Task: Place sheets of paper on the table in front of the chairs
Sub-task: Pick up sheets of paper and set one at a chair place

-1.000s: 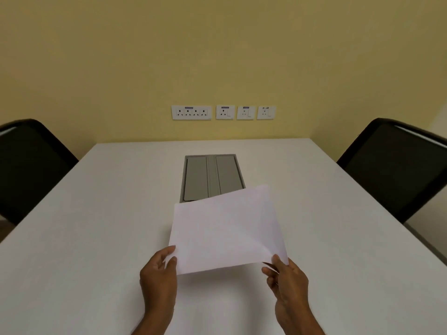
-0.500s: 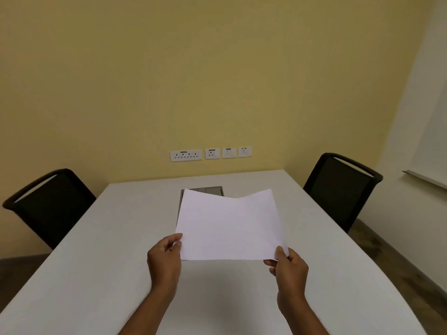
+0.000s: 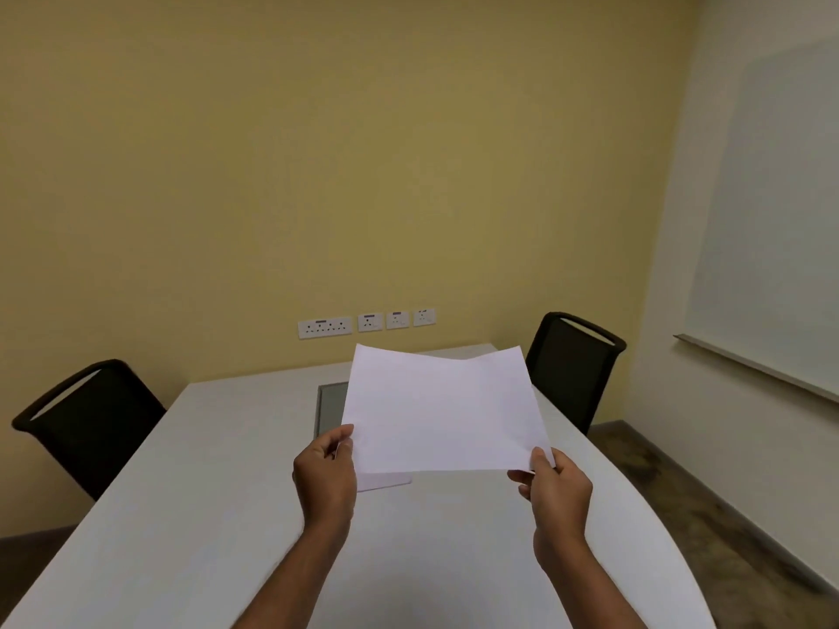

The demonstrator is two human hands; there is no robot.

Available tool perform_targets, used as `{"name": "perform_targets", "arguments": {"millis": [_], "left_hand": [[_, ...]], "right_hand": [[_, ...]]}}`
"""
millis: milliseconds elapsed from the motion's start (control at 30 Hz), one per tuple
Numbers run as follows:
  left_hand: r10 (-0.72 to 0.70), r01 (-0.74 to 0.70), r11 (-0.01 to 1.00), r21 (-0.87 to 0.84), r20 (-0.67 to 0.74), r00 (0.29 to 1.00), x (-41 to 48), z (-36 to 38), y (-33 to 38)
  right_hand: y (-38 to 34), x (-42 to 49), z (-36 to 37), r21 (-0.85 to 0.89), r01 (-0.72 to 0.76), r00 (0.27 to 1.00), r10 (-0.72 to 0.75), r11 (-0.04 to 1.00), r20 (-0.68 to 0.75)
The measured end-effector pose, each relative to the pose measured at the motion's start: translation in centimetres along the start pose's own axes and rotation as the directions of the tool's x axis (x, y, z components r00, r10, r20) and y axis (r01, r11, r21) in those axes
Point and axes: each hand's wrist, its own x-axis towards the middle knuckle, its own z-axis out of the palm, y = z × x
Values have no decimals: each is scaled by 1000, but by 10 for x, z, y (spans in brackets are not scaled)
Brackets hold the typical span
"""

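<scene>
The sheet of paper [image 3: 442, 408] is looking thin, white and matt, bending a little. The surface [image 3: 218, 483] is looking smooth and white with a soft shine. The two chairs [image 3: 86, 424] [image 3: 573, 360] are showing dark, cloth-like backs.

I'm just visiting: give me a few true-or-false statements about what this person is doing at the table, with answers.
1. Both hands hold white paper. True: left hand, right hand.
2. A sheet already lies in front of the black mesh chair at right. False: the white table is bare there.
3. Two black chairs flank the table. True; the other stands at left.
4. The paper lies flat on the table. False: it is held above it.
</scene>
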Motion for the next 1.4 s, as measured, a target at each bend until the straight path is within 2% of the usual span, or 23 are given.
{"name": "perform_targets", "arguments": {"millis": [233, 633, 867, 1133, 1400], "left_hand": [[80, -78, 996, -33, 71, 994, -30, -14, 23], [86, -67, 989, -129, 153, 984, -114, 16, 54], [140, -118, 980, -162, 130, 982, -191, 66, 90], [146, -128, 978, -165, 102, 984, -294, 145, 96], [142, -128, 981, -143, 91, 986, -319, 208, 96]], "right_hand": [[-29, -38, -38, -23, 88, 994, -90, 996, -70], [-63, -43, -139, -2, 182, 972, -180, 983, -150], [-88, -8, -227, 24, 273, 958, -269, 962, -97], [-98, 42, -346, 32, 322, 946, -320, 946, -48], [-100, 93, -385, 32, 313, 949, -310, 949, -60]]}}
